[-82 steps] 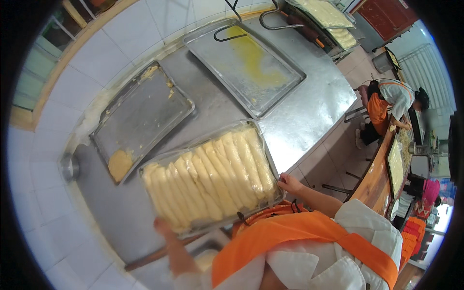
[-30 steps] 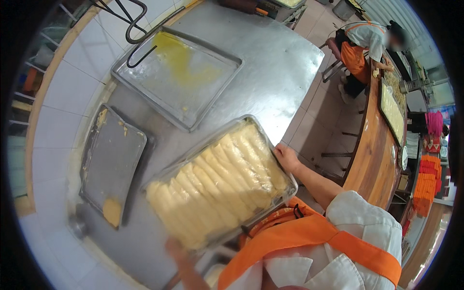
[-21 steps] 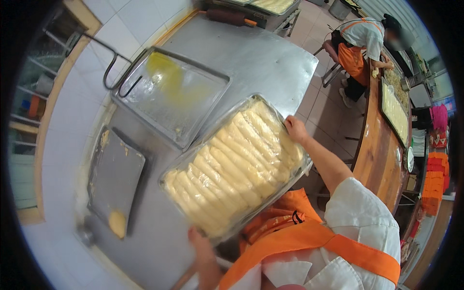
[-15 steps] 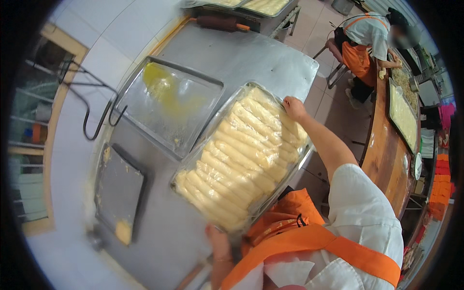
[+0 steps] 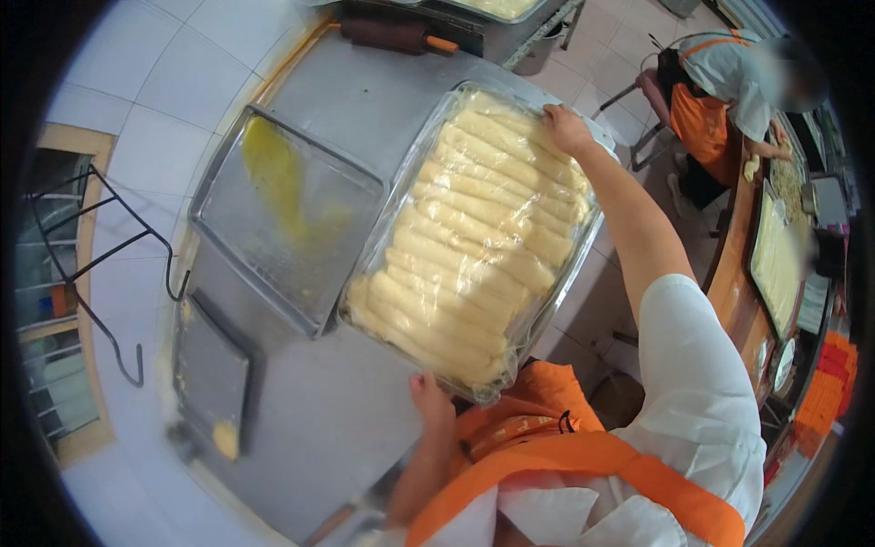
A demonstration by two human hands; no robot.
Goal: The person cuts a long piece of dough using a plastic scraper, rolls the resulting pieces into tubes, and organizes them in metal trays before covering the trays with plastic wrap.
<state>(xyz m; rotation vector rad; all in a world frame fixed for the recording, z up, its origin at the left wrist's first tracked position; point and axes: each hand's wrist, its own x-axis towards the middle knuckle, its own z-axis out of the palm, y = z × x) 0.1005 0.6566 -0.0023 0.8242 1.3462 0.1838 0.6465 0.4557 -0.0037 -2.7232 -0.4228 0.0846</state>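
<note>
A metal tray [image 5: 597,223] packed with long pale dough rolls [image 5: 465,246] lies slantwise at the metal table's right side. Clear plastic film covers the rolls and hangs over the near edge. My right hand [image 5: 567,129] grips the tray's far right rim, its fingers curled over the film. At the near left edge, my left hand [image 5: 431,398] is closed on the tray's rim, with its lower fingers partly hidden. Just left of the dough lies a second tray [image 5: 351,264], smeared with yellow oil.
A dark flat pan [image 5: 210,374] with yellow dabs lies near the wall. A rolling pin [image 5: 387,35] rests at the table's far end, near another dough tray [image 5: 501,7]. A black wire rack [image 5: 109,246] hangs at left. Another person [image 5: 720,100] bends over a wooden bench [image 5: 729,278].
The tray of dough rolls has shifted toward the table's far end, with both my hands moving along with it. The whole view has also swung slightly.
</note>
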